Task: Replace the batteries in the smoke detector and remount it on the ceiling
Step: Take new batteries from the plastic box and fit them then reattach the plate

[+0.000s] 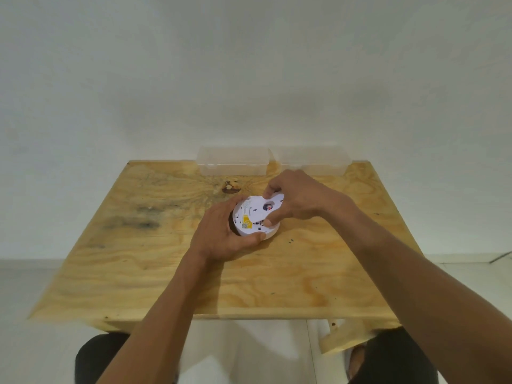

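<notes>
A round white smoke detector (250, 217) lies back side up near the middle of the wooden table (138, 259), showing a yellow label and a small red part in an opening. My left hand (219, 234) cups its left and near rim, thumb along the front edge. My right hand (293, 199) grips the detector's right side from above, with fingertips pinching the far rim and the near right edge. Its right part is hidden under my fingers. No loose batteries are visible.
Two clear plastic boxes with lids, one (232, 160) left and one (315, 160) right, stand at the table's far edge against a white wall. A dark knot (230, 187) marks the wood just behind the detector. My knees show below the table's near edge.
</notes>
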